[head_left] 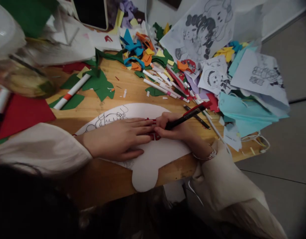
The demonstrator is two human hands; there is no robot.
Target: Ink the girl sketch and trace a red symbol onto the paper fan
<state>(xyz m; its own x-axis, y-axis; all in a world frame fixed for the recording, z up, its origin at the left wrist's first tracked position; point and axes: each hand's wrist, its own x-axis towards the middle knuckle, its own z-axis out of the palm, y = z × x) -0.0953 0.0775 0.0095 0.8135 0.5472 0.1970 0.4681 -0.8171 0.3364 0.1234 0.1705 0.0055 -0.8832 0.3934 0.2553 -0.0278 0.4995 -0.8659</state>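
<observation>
A white fan-shaped paper cutout with a rounded handle lies on the wooden table, its handle reaching over the front edge. Black line drawings show on its upper left, and red marks sit around its middle. Flat on the cutout rests my left hand, fingers stretched to the right and covering part of the drawing. My right hand grips a black and red marker, whose upper end points up and right. The writing tip is hidden by my fingers, close to the red marks and my left fingertips.
Several slim markers and coloured paper scraps crowd the back middle. Printed drawings and turquoise paper pile up at the right. A clear cup stands at the left beside red paper. A tablet-like device lies behind.
</observation>
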